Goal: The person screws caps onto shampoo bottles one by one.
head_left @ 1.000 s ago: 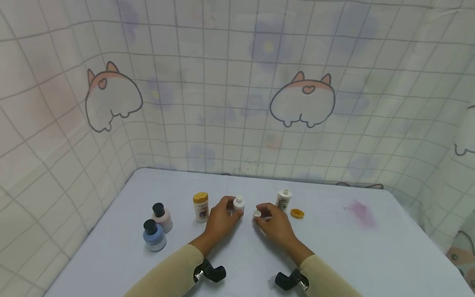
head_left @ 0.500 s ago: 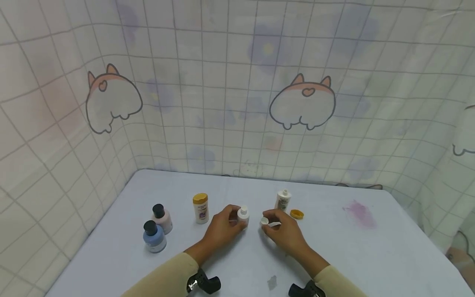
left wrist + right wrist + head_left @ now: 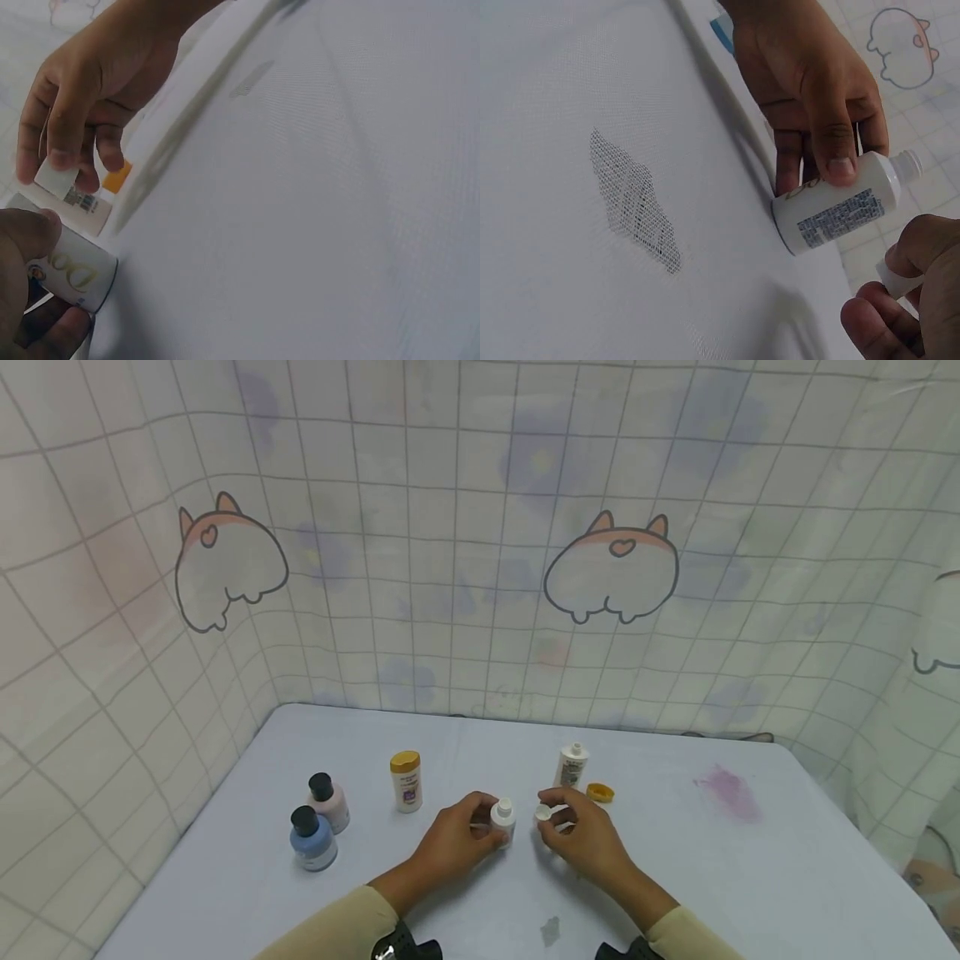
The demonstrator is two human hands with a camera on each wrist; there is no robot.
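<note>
My left hand (image 3: pixel 456 837) grips a small white bottle (image 3: pixel 502 820) by its sides, upright over the middle of the table. In the right wrist view the bottle (image 3: pixel 840 202) shows a bare threaded neck and a printed label. A white cap (image 3: pixel 543 812) is pinched between the thumb and fingers of my right hand (image 3: pixel 591 839), a short way right of the bottle and apart from it. Behind the right hand stands another white bottle (image 3: pixel 572 765) with its narrow neck bare. Beside that one lies a yellow cap (image 3: pixel 600 792).
Left of the hands stands a white bottle with a yellow cap (image 3: pixel 406 783). Farther left are a pink bottle (image 3: pixel 338 808) and a blue bottle (image 3: pixel 315 847), both black-capped. The white table (image 3: pixel 750 877) has a pink stain (image 3: pixel 731 792). A patterned curtain (image 3: pixel 480 568) hangs behind.
Both hands have moved toward me and slightly right, carrying the small white bottle and its white cap. The other bottles and the yellow cap have stayed in place.
</note>
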